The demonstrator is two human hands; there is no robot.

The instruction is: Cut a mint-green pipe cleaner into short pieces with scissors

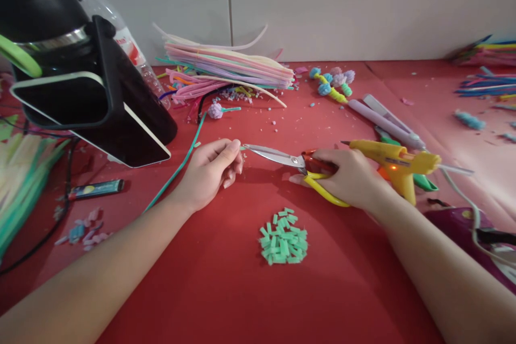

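Note:
My left hand [213, 172] is pinched, thumb against forefinger, on a small green strip [242, 148] whose end just peeks out at the fingertips. Reaching that end are the tips of the scissors [278, 156], whose blades look nearly together. Through their red and yellow handles go the fingers of my right hand [346, 174], gripping them. Below the scissors, a pile of short green cut pieces [284, 239] lies on the red table [226, 290]. A teal pipe cleaner [173, 173] runs along the table beside my left wrist.
At left stand a black tumbler [141, 86] and a phone in a holder [137, 137]. Bundled pipe cleaners [229, 64] lie at the back. A yellow glue gun [397, 164] with a lit light and a lilac hair straightener [382, 118] lie right. A lighter-like tube [97, 189] lies left.

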